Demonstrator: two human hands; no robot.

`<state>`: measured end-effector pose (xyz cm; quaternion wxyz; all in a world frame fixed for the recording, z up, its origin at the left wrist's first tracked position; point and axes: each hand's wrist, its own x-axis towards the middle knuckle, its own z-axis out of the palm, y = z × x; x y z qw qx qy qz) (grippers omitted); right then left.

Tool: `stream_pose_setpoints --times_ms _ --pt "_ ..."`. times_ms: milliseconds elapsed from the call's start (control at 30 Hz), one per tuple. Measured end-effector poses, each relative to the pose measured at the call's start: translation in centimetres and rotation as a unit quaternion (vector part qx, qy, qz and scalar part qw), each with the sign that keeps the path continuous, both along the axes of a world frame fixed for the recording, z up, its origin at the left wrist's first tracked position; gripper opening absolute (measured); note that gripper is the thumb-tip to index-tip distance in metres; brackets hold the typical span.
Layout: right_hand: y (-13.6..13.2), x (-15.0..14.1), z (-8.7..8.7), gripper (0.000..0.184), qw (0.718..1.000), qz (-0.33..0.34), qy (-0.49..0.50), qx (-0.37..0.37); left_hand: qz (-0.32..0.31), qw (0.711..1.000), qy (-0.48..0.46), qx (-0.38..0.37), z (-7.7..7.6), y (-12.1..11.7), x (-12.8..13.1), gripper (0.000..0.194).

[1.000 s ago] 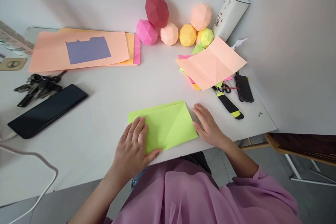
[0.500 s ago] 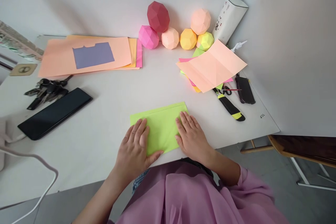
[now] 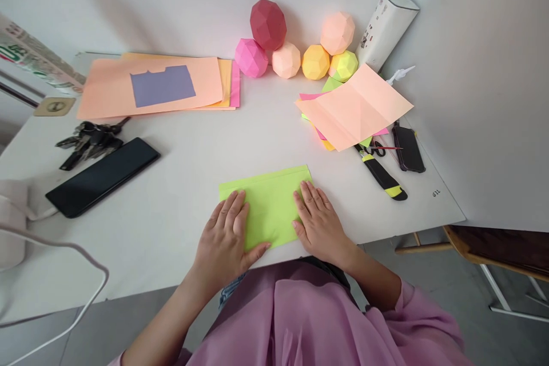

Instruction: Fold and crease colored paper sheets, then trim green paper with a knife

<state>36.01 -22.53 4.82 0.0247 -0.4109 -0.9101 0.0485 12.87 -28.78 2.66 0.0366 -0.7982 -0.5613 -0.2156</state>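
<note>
A folded sheet of lime-green paper (image 3: 272, 206) lies flat near the front edge of the white table (image 3: 189, 183). One layer ends just short of the other, leaving a narrow strip along the far edge. My left hand (image 3: 225, 234) rests flat on the paper's left side, its thumb pointing right along the near edge. On the right side lies my right hand (image 3: 319, 220), palm down with fingers stretched out. Both hands press on the sheet without gripping it. Their palms hide the paper's near corners.
Faceted paper balls (image 3: 268, 24) stand against the wall. Coloured sheets (image 3: 355, 106) cover part of the scissors (image 3: 377, 149), beside a utility knife (image 3: 384, 177) and small phone (image 3: 408, 148). Leftward are stacked papers (image 3: 107, 86), keys (image 3: 92, 140), a large phone (image 3: 103, 177) and a white cable (image 3: 92, 263).
The whole view has shifted slightly, so things appear a little further right. Both hands stay flat on the green paper, with hardly any movement against it.
</note>
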Motion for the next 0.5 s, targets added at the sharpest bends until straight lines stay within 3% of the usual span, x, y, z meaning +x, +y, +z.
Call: stream_pose_setpoints --times_ms 267,400,500 --pt "-0.4 1.9 -0.1 0.06 0.997 -0.062 -0.021 0.042 0.007 1.0 0.02 -0.007 0.0 -0.1 0.0 0.076" --pt "-1.5 0.0 0.3 0.061 0.995 -0.078 -0.006 0.056 0.009 1.0 0.017 -0.01 0.1 -0.1 0.0 0.076" --pt "-2.4 -2.3 0.5 0.061 0.998 -0.049 0.001 0.04 0.007 1.0 0.01 -0.005 0.0 -0.1 0.0 0.076"
